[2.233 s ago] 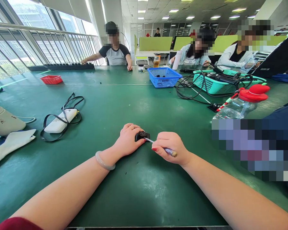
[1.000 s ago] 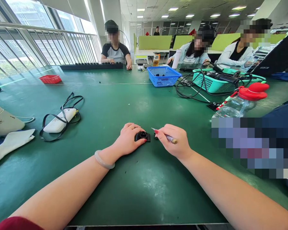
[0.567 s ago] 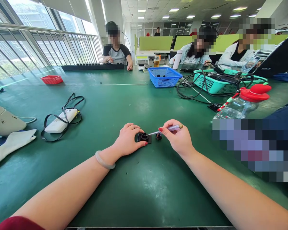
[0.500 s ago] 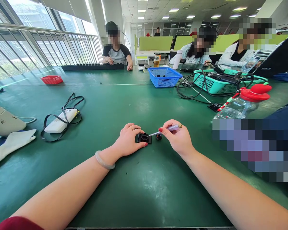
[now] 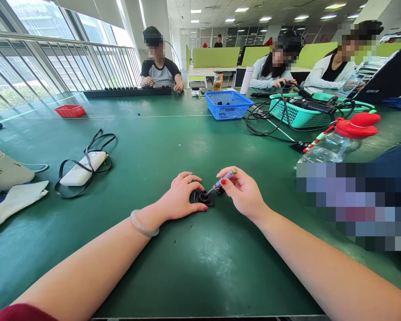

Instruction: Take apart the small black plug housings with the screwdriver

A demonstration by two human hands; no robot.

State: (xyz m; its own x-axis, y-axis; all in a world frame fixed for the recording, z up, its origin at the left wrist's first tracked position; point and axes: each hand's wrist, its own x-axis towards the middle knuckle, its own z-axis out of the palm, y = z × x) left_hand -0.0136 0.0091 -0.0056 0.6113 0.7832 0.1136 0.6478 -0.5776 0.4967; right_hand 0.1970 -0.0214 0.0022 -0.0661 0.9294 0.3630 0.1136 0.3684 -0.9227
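Between the thumb and fingers of my left hand (image 5: 183, 196) a small black square part (image 5: 208, 203) with a raised round middle is held down on the green table (image 5: 173, 276). My right hand (image 5: 243, 191) grips a screwdriver (image 5: 224, 180) with a clear purplish handle. Its shaft slants down to the left, and the tip is at the round middle of the black part. A second small black piece (image 5: 220, 190) lies just right of the part, partly hidden by the screwdriver and my right hand.
On the left lie a white power strip (image 5: 82, 169) with a black cord and a red tray (image 5: 70, 111). Farther off stand a blue basket (image 5: 229, 111) and a teal basket (image 5: 297, 117) with cables. A red-lidded bottle (image 5: 337, 142) is at right. Several people sit around the table.
The screwdriver has tipped steeper, and its handle has come left and nearer the black part. My right hand has shifted slightly left with it. My left hand still holds the part.
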